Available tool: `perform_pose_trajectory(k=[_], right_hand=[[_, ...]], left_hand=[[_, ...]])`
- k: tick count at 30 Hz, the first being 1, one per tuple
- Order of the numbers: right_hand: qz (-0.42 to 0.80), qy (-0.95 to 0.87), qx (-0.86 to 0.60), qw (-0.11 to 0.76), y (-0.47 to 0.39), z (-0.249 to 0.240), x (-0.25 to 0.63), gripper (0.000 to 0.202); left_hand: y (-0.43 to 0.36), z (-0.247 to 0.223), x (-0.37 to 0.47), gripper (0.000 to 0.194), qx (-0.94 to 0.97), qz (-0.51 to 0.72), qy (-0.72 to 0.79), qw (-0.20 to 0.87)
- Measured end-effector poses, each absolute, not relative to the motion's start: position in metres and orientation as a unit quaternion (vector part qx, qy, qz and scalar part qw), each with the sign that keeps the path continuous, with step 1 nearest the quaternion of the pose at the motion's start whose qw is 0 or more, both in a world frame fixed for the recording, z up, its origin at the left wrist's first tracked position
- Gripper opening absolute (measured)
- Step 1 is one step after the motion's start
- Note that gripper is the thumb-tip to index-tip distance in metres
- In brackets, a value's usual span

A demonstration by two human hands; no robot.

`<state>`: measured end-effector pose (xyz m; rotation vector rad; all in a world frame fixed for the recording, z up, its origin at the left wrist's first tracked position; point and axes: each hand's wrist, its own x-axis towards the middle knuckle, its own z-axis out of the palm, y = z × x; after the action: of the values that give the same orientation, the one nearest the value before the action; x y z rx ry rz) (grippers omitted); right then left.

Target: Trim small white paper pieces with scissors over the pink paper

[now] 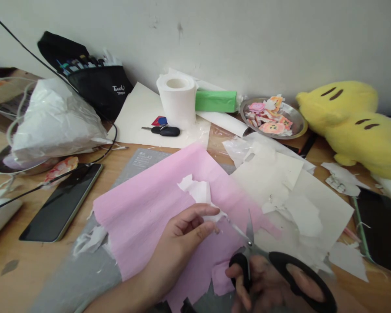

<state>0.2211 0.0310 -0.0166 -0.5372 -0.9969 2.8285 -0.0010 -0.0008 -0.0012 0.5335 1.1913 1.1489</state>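
Observation:
My left hand (185,232) is raised over a sheet of pink paper (156,208), thumb and forefinger pinched on a small piece of white paper (220,216). A torn white scrap (198,190) shows just behind those fingers; whether it is part of the held piece I cannot tell. In my right hand (257,282) are black-handled scissors (250,244), fingers through the loops. Their blades stand apart, one pointing toward the held paper. A small pink piece (223,278) lies left of the scissors' handle.
White scraps (303,215) and cream sheets lie to the right, near a dark phone (382,226). Another phone (61,202) lies left. Behind stand a paper roll (177,100), a metal bowl of cutouts (299,126), a yellow plush (358,121) and a black marker case (101,89).

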Motion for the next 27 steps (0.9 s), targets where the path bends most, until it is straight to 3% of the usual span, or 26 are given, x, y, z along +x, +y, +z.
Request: perform_pose_trajectory(k=[8,12,21,27], right_hand=[[0.899,-0.356,-0.253,0.031,0.026,-0.016,0.219,0.073],[0.87,-0.405,-0.282,-0.02,0.03,-0.007,0.218,0.066],[0.809,-0.419,-0.408,-0.069,0.029,0.007,0.211,0.073],[0.816,-0.411,-0.404,-0.052,0.03,0.008,0.203,0.065]], left_hand=[[-0.002,-0.006,-0.001,0.014,0.25,0.507,0.541,0.622],[0.0,-0.003,-0.001,0.014,0.266,0.51,0.54,0.615],[-0.002,-0.003,0.001,0.02,0.284,0.496,0.515,0.639],[-0.005,-0.005,0.003,0.024,0.271,0.487,0.494,0.667]])
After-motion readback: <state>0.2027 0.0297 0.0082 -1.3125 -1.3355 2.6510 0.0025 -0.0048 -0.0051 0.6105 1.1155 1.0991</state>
